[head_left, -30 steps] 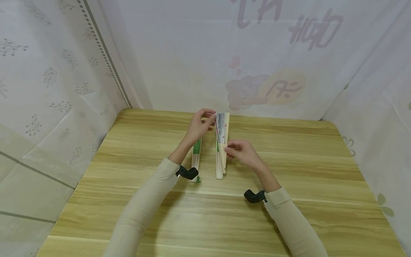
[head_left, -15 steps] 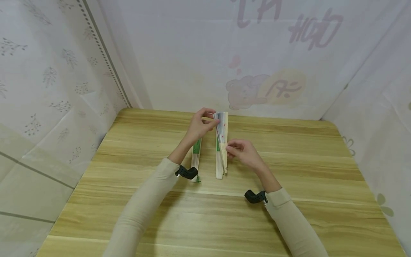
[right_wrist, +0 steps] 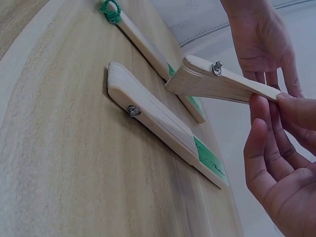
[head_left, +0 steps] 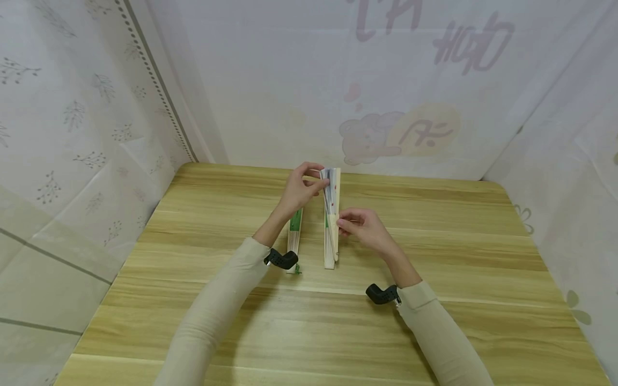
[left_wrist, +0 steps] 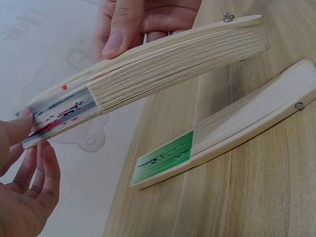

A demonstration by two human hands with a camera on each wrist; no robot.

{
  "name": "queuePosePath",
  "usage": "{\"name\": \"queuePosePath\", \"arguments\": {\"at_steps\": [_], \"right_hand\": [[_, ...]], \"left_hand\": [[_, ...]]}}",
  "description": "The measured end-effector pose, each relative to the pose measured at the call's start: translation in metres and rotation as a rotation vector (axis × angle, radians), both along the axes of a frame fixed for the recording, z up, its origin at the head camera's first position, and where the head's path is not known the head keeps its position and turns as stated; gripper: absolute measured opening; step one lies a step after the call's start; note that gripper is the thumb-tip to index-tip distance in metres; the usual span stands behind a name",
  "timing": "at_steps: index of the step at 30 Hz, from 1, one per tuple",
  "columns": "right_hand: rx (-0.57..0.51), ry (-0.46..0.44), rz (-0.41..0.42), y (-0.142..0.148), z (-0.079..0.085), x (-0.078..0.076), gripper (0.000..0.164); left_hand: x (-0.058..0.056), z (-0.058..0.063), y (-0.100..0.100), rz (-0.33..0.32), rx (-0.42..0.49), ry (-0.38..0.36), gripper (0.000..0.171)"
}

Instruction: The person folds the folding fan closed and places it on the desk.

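Note:
A nearly folded folding fan, with pale wooden ribs and a white leaf printed in red and dark marks, is held above the table. My left hand pinches the leaf end, its thumb over the leaf. Lower down, my right hand pinches the edge of the ribs between thumb and fingers. Beneath lies a closed green-leafed fan, partly covered by the held one in the head view. Another closed green fan, with a green tassel, lies to the left, partly behind my left hand.
All this is over a wood-grain table, towards its far edge. A pale printed curtain hangs behind it, and others hang at both sides. Each wrist bears a black camera mount.
The held fan has shifted slightly left, together with my right hand. My left thumb has moved rightward onto the leaf. The two green fans have stayed put.

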State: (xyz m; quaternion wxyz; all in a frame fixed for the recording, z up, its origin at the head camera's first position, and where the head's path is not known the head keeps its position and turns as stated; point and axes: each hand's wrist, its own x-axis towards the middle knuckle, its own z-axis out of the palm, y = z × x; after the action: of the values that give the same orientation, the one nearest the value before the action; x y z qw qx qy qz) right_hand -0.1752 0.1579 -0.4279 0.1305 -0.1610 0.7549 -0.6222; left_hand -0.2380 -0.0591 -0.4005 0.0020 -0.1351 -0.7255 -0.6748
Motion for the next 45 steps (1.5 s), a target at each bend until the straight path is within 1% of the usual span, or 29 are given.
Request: {"name": "queuePosePath", "arguments": {"at_steps": [5,11,18,21,27,30,36,45], "right_hand": [[-0.003,0.0,0.002,-0.0015,0.0001,-0.0002,0.016],[-0.002,-0.006,-0.003,-0.0037,0.0005,0.0,0.016],[-0.002,0.0,0.006,-0.0041,0.0022,0.0004,0.015],[-0.006,-0.006,0.014,-0.0047,0.0026,0.0003,0.015],[-0.006,-0.018,0.013,-0.0053,0.0006,-0.0008,0.015],[-0.012,-0.01,0.015,-0.0051,-0.0004,-0.0009,0.015],[-0.029,0.015,-0.006,-0.0021,-0.001,0.0009,0.015],[-0.046,-0.007,-0.02,-0.0007,0.0007,0.002,0.017]], "left_hand": [[0.0,-0.0005,-0.0005,0.006,0.0,-0.002,0.036],[-0.001,-0.0018,-0.0017,0.006,0.01,0.013,0.036],[-0.0018,-0.0035,-0.0033,-0.008,0.008,0.031,0.036],[-0.0012,-0.0024,-0.0043,-0.015,0.005,0.025,0.037],[-0.0017,-0.0012,-0.006,-0.042,0.019,0.014,0.045],[-0.0023,-0.001,-0.007,-0.047,0.013,0.012,0.045],[-0.0011,0.0006,-0.0072,-0.038,-0.002,0.004,0.04],[0.0003,0.003,-0.0041,-0.009,0.001,-0.007,0.039]]}}
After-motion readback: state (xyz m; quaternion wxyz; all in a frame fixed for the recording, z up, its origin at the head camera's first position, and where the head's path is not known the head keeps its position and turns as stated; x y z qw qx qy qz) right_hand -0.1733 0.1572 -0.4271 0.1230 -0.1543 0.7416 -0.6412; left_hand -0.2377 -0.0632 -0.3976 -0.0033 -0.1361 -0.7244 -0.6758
